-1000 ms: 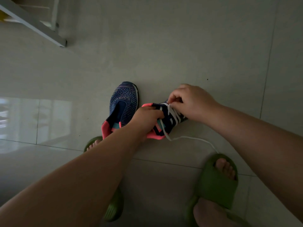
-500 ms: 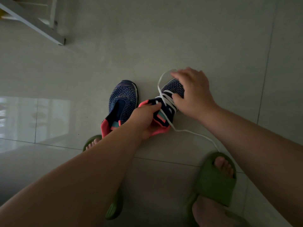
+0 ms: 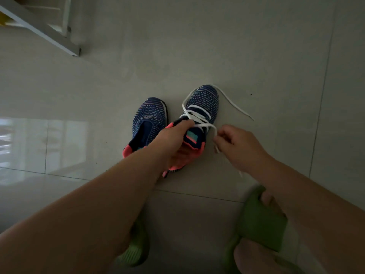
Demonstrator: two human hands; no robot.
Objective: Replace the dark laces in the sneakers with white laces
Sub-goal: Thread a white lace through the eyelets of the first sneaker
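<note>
Gripping the right sneaker at its tongue with curled left hand; pinching the white lace just beside it with right hand. Standing alongside on the floor, unlaced: left sneaker.

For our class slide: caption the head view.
Left hand steadies the right sneaker while right hand pinches its white lace.

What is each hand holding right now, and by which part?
The right hand pinches the white lace near one free end. The left hand grips the laced sneaker at its collar, beside the tongue.
</note>
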